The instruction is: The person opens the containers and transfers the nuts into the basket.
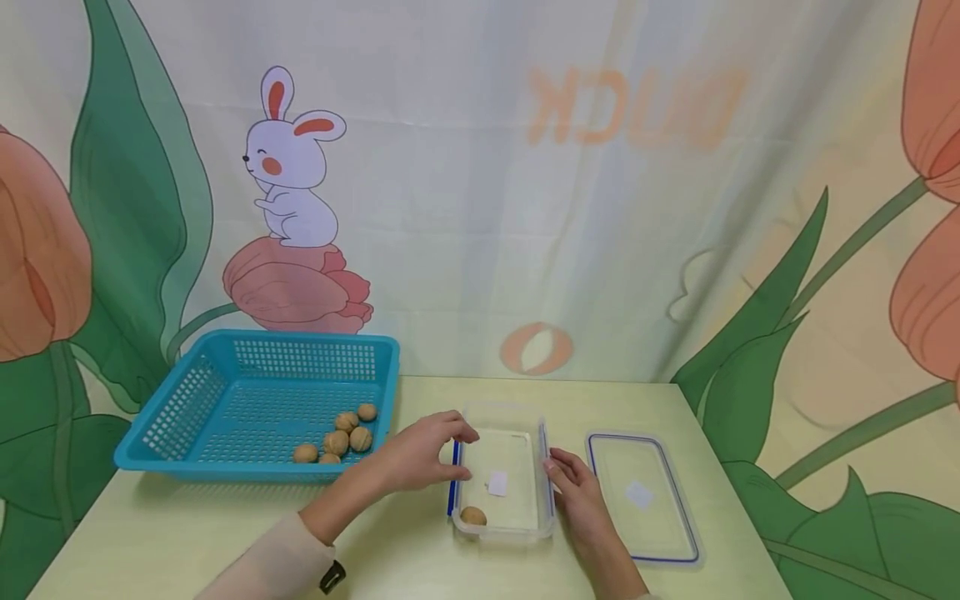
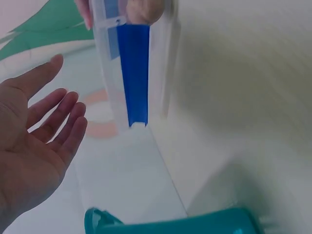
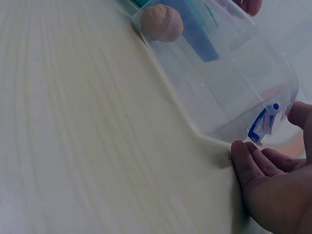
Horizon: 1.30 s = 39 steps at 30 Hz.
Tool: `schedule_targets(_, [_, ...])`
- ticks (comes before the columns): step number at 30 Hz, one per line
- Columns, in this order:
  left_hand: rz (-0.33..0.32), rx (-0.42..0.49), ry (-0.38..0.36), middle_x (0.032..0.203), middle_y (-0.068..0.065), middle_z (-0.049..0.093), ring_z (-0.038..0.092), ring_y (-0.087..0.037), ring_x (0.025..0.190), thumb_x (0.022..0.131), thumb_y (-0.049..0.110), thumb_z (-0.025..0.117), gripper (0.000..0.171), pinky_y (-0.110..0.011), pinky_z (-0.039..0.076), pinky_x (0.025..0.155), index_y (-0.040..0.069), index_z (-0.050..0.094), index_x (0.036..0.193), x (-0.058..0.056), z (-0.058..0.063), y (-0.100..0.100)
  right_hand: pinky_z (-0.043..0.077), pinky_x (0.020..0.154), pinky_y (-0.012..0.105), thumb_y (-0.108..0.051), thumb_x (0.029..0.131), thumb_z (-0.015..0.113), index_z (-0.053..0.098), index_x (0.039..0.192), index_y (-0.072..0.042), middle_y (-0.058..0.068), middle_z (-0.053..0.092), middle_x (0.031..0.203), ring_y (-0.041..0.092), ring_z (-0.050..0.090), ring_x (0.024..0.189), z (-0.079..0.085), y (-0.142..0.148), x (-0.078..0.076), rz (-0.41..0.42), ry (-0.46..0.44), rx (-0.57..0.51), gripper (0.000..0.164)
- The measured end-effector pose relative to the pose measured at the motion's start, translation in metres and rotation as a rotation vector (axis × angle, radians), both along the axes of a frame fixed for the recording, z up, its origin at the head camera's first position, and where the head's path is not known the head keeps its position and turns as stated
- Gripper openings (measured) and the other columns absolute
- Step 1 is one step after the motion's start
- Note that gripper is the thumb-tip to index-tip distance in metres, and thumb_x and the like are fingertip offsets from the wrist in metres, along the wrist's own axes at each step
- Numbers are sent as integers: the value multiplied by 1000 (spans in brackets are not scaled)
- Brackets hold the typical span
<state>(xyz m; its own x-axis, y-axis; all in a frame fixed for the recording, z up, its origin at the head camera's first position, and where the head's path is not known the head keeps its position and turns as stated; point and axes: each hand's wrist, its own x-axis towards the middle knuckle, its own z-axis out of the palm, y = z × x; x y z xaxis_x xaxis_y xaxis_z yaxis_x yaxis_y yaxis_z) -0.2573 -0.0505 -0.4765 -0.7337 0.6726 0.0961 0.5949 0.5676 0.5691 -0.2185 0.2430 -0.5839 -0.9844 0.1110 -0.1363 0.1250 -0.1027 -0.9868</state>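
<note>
A clear plastic food box stands on the table with one walnut in its near left corner. The same walnut shows through the wall in the right wrist view. My left hand is over the box's left rim, fingers spread and holding nothing. From the left wrist view, the left palm is beside the blue side latch. My right hand holds the box's right side, thumb at the rim and fingertips low against the wall.
A turquoise basket at the left holds several walnuts in its near right corner. The box's lid, edged with a blue seal, lies flat to the right. Behind the table hangs a printed curtain.
</note>
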Motion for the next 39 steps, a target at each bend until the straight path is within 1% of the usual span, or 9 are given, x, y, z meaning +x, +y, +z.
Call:
schedule_targets(7, [-46, -135, 77, 136, -1, 62, 59, -24, 130, 92, 33, 86, 53, -39, 55, 103, 11, 68, 137, 2, -6, 12, 56, 98, 32, -23, 107, 68, 48, 151, 6, 24, 56, 148, 22, 60, 125, -2, 0, 0, -7, -9, 4, 56])
schedule_targets(9, [-68, -160, 80, 138, -1, 62, 58, -23, 132, 93, 33, 85, 54, -39, 54, 105, 12, 67, 138, 0, -8, 14, 56, 99, 31, -23, 106, 68, 49, 150, 4, 23, 57, 147, 23, 59, 127, -2, 0, -1, -9, -13, 3, 55])
schedule_targets(14, [-153, -198, 27, 137, 3, 63, 59, -17, 131, 93, 34, 85, 51, -35, 52, 108, 15, 68, 138, -6, -13, 21, 56, 98, 30, -24, 106, 69, 50, 149, 4, 24, 57, 147, 23, 60, 126, -2, 0, -2, -12, -11, 3, 55])
schedule_targets(17, [-197, -205, -16, 132, 6, 65, 61, -16, 126, 92, 35, 86, 50, -33, 53, 105, 15, 70, 135, -7, -17, 23, 56, 98, 31, -25, 106, 68, 50, 149, 4, 24, 56, 147, 22, 60, 125, -1, -1, 0, -11, -11, 8, 56])
schedule_targets(20, [-219, -207, -53, 127, 6, 68, 64, -18, 121, 89, 38, 88, 50, -33, 54, 102, 14, 73, 131, -7, -18, 25, 55, 99, 31, -25, 106, 68, 49, 150, 5, 24, 56, 148, 21, 60, 124, 0, -2, 1, -7, -10, 15, 56])
schedule_targets(23, [-224, -224, -58, 123, 7, 69, 66, -19, 117, 87, 40, 90, 50, -32, 55, 98, 14, 75, 127, -5, -17, 27, 55, 98, 31, -25, 106, 69, 50, 149, 4, 24, 57, 147, 20, 60, 124, 0, -1, 1, -8, -9, 13, 56])
schedule_targets(29, [-238, -346, 16, 119, 12, 67, 63, -7, 105, 88, 42, 88, 45, -30, 56, 91, 18, 75, 125, -2, -19, 38, 56, 96, 29, -25, 105, 70, 51, 148, 4, 23, 59, 144, 20, 61, 121, -2, 2, 0, -21, -3, 1, 55])
schedule_targets(32, [-248, -396, 59, 114, 12, 67, 61, -5, 101, 88, 40, 88, 42, -27, 56, 89, 18, 76, 122, -1, -24, 42, 56, 96, 30, -24, 106, 69, 49, 149, 5, 23, 59, 144, 20, 61, 120, -3, 1, 1, -10, -3, -5, 56])
schedule_targets(39, [-238, -400, 131, 112, 11, 68, 62, -7, 101, 87, 41, 87, 41, -26, 56, 89, 18, 77, 119, -3, -34, 45, 57, 95, 30, -25, 106, 69, 48, 150, 6, 25, 57, 147, 22, 61, 123, -1, 0, 0, -10, 10, 0, 58])
